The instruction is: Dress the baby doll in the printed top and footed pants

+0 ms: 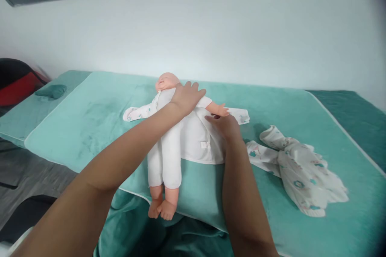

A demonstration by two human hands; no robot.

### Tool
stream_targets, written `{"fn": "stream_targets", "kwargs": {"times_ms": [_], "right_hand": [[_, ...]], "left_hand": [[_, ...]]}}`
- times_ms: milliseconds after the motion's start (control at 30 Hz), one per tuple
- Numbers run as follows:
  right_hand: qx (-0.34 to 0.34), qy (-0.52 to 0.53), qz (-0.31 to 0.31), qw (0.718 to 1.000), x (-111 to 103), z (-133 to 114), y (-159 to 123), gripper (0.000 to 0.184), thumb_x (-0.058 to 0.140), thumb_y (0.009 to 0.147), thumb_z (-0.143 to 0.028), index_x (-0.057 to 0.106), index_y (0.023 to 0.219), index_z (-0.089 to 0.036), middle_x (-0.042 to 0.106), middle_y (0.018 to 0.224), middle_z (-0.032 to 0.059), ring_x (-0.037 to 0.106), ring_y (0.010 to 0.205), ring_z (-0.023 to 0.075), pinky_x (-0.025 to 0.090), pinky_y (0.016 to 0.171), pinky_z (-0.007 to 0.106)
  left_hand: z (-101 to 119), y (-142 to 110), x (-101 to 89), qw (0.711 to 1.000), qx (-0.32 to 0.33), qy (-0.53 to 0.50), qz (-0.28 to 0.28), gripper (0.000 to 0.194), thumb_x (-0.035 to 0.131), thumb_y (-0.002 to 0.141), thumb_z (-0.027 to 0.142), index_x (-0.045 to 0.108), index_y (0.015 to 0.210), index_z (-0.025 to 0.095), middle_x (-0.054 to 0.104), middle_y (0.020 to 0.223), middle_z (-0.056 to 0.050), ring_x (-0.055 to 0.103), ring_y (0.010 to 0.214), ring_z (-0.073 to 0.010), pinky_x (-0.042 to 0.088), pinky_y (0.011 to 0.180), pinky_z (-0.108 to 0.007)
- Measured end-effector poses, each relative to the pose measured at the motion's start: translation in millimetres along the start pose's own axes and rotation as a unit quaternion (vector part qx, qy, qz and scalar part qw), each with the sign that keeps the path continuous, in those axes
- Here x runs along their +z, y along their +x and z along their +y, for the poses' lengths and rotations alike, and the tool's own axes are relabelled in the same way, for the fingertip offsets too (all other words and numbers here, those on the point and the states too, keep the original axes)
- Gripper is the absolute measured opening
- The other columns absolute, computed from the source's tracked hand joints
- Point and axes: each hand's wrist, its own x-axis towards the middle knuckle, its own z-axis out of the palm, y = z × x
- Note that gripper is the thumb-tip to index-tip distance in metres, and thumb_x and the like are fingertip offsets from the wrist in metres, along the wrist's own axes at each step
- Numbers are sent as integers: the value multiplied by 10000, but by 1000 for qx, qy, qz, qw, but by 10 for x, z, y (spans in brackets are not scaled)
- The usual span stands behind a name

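Note:
A baby doll [171,148] in white lies on its back, its head away from me and its bare feet towards me. Its arm on the left is inside a sleeve of a white printed baby shirt [193,140], which is spread open under it with the pale inside up. My left hand [188,98] rests on the doll's upper chest and shoulder, fingers stretched out. Beside the doll's bare hand, my right hand [226,125] has its fingers closed at the shirt's edge; the fingertips are partly hidden. The shirt's other sleeve [241,115] lies flat beyond that hand.
Crumpled printed baby clothing [307,172] lies to the right on the green padded bed [75,128]. A white wall [211,32] stands behind the bed. A black and red chair [18,84] is at the far left, and a dark green cloth [135,225] hangs at the front edge.

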Motion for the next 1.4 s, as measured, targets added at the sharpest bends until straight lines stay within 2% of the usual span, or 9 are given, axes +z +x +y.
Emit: {"fn": "stream_targets", "kwargs": {"times_ms": [167,233,333,500,700,867,1033,1167,1400], "right_hand": [[-9,138,76,987,-127,67,-10,166,635,797,-390,646,791,-224,694,796,59,608,765,230,448,715,352],[34,286,109,951,-192,98,-12,211,659,787,-433,591,739,-239,593,658,-7,520,628,179,418,594,313],[45,500,50,863,-270,114,-40,309,762,726,-481,564,719,-244,517,588,-51,462,538,142,398,499,286],[-49,612,-32,788,-336,5,-187,321,812,756,-493,606,814,-254,631,684,-31,638,658,190,556,629,340],[-134,568,-131,802,-339,-222,-389,531,880,708,-410,687,1194,-316,761,1140,24,704,1085,287,587,869,428],[-203,537,-193,796,-246,-273,-456,622,900,716,-334,673,1294,-365,668,1385,1,618,1271,269,539,1008,413],[-238,469,-281,803,-194,-301,-557,581,876,764,-347,684,1312,-343,694,1312,32,652,1183,261,559,940,396],[-258,423,-368,787,-176,-359,-611,470,832,818,-358,721,1270,-285,737,1130,61,694,937,203,555,727,318],[-242,493,-284,786,-139,-428,-659,241,743,899,-379,763,1110,-265,771,1117,74,690,772,174,546,675,325]], "left_hand": [[30,9,-16,999,-10,15,-29,488,618,852,41,660,1287,257,628,1300,-129,533,1234,-326,406,1015,-509],[78,31,-2,998,-10,38,-52,441,608,872,77,688,1268,255,636,1301,-136,527,1253,-341,386,1053,-551],[191,114,86,995,-16,59,-77,402,568,910,126,704,1268,247,639,1323,-148,506,1284,-358,354,1088,-608],[348,362,384,995,-80,48,-35,386,514,937,130,689,1274,197,638,1329,-186,498,1278,-371,349,1086,-628],[239,497,544,978,-65,-199,3,439,651,863,232,608,1298,191,627,1349,-148,574,1221,-327,388,1084,-558],[-155,371,402,888,87,-450,39,208,545,768,88,672,906,178,725,957,-36,637,861,-183,478,801,-330],[-579,80,374,882,45,-433,183,244,478,683,-25,588,710,191,659,846,-25,581,812,-168,443,776,-324],[-738,-218,509,857,-36,-436,274,243,476,742,-24,542,719,208,621,851,-25,570,842,-179,457,800,-339],[-461,-1033,864,844,-128,-411,321,152,548,906,124,615,991,232,627,1074,-54,568,1074,-215,460,963,-392]]}}
